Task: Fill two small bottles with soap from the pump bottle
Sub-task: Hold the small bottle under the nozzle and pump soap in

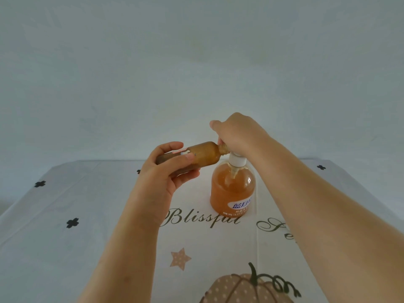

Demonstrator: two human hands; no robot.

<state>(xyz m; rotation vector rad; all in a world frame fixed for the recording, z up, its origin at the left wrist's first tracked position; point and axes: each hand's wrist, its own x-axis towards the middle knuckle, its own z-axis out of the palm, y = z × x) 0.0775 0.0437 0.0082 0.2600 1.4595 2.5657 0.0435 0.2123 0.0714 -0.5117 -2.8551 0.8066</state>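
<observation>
While left hand [168, 169] grips small bottle [205, 154] lying sideways, I see its mouth point right, at top of pump bottle [231, 193], where right hand [238, 134] curls over it.

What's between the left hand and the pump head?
Head view: the small bottle, gripped by the left hand, neck reaching the pump under the right hand.

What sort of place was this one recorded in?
Likely a home table: a tablecloth with a printed pumpkin and "Blissful" lettering, a household pump bottle of soap, and a bare pale wall behind.
</observation>
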